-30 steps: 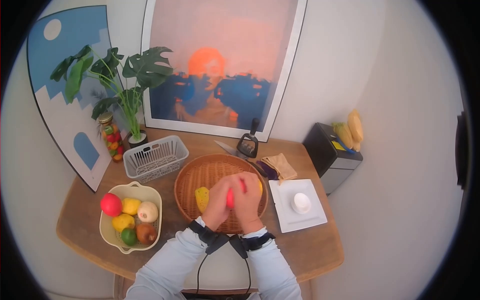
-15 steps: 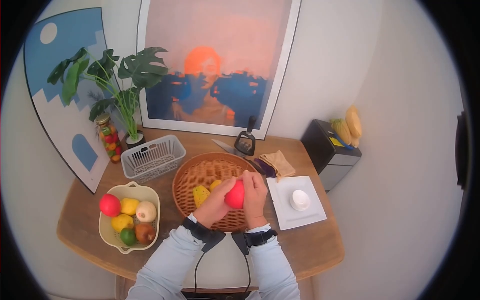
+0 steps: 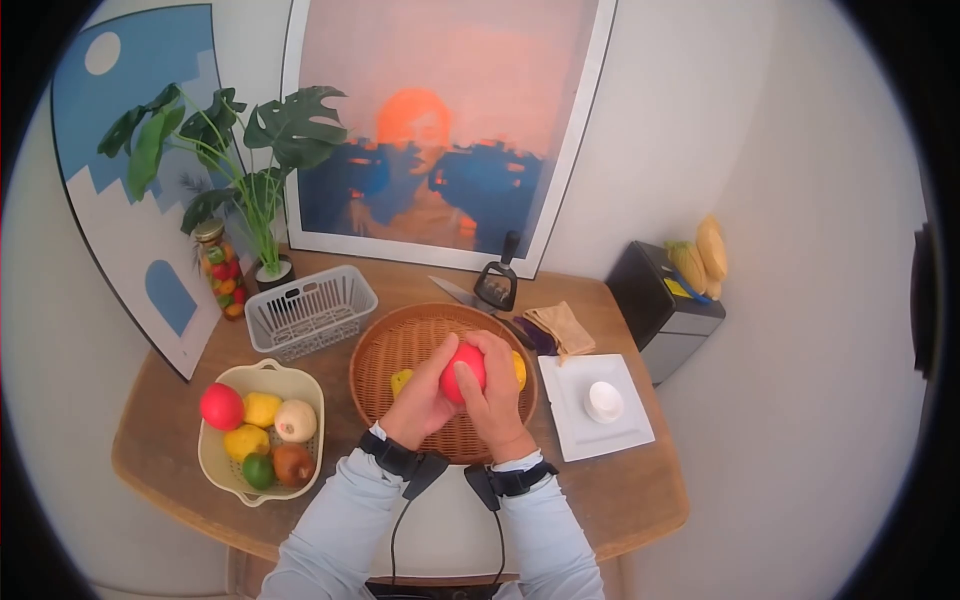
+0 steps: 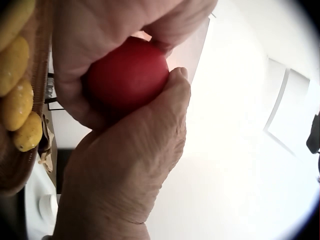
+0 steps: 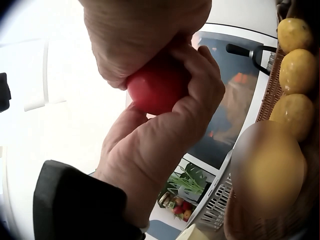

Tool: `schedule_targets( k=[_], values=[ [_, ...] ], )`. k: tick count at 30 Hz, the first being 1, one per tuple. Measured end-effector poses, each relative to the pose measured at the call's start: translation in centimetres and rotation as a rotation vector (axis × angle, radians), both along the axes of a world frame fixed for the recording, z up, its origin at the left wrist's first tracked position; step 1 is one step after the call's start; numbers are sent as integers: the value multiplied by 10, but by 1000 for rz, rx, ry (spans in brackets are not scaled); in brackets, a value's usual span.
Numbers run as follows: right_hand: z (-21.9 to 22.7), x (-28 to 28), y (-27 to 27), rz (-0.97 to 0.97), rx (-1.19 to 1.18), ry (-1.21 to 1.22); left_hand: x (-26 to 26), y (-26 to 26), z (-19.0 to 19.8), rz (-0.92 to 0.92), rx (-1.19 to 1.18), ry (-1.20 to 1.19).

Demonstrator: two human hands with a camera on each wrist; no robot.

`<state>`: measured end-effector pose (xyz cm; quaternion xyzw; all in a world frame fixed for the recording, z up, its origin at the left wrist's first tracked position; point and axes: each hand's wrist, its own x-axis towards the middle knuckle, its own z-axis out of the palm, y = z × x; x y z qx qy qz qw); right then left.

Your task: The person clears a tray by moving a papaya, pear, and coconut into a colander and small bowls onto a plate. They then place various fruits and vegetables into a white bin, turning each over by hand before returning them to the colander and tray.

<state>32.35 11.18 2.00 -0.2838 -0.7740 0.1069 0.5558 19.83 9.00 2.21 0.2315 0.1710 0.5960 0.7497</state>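
Both hands grip one round red fruit [image 3: 463, 373] above the round wicker basket [image 3: 375, 345]. The left hand [image 3: 423, 402] cups it from the left and the right hand [image 3: 492, 392] from the right, with fingers curled round it. In the left wrist view the red fruit [image 4: 129, 75] sits between the two palms. Several yellow fruits, one of them [image 5: 298, 71] clear in the right wrist view, lie in the basket below the hands.
A cream basket [image 3: 212, 460] of mixed produce stands at the left, with a grey plastic basket [image 3: 310, 310] behind it. To the right are a white square plate [image 3: 600, 443] with a small white bowl [image 3: 603, 402], and a tan cloth [image 3: 562, 326]. A knife [image 3: 452, 290] lies behind the wicker basket.
The hands have turned about the red fruit and lifted slightly, and more of the fruit shows than in the earliest frame. The head view has shifted a little.
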Motion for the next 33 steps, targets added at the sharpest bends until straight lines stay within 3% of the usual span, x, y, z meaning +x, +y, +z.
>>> schedule_targets(
  k=[2, 5, 9, 12, 15, 18, 21, 23, 26, 27, 30, 33],
  values=[
    [-4, -2, 2, -1, -152, 16, 2, 1, -8, 150, 104, 161],
    [-9, -2, 5, 15, -286, 121, 5, 7, -16, 272, 237, 197],
    [-3, -2, 2, 116, -259, 237, 4, 1, -4, 128, 159, -81],
    [10, -7, -8, -23, 46, 35, 6, -4, 3, 37, 114, -202],
    [10, -7, -13, -99, -107, 134, 5, -4, 2, -1, 149, -168],
    [15, 0, -13, 23, -314, 338, 9, -6, -1, -15, 178, -146],
    [21, 0, -15, 101, -344, 421, 10, -8, 3, -53, 160, -224],
    [13, 1, -7, 6, -106, 237, 11, -10, 8, -73, 136, -312],
    [22, -2, -15, -150, 156, 8, 1, -3, -4, -119, 54, -276],
    [25, -4, -20, -204, 226, -59, 1, -5, -2, -84, 123, -216],
    [16, -5, -20, -10, -99, 118, 1, -12, 11, 16, 260, -105],
    [8, -5, -12, 40, -80, 103, 4, -12, 6, 84, 241, -172]
  ],
)
